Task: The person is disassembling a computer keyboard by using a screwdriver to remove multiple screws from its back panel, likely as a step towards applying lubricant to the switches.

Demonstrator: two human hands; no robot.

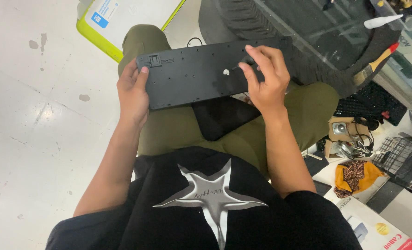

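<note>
Keyboard [201,74] underside-up across lap — left hand [133,90], right hand [266,76] at edges

Keyboard [201,74] across the lap — tray [118,28] behind-left, paintbrush [375,65] to its right.

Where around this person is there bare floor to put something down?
The pale floor beside the left hand, below the yellow-green board, lies bare. Past the right hand it is crowded: paintbrush, cables, orange cloth, boxes.
</note>
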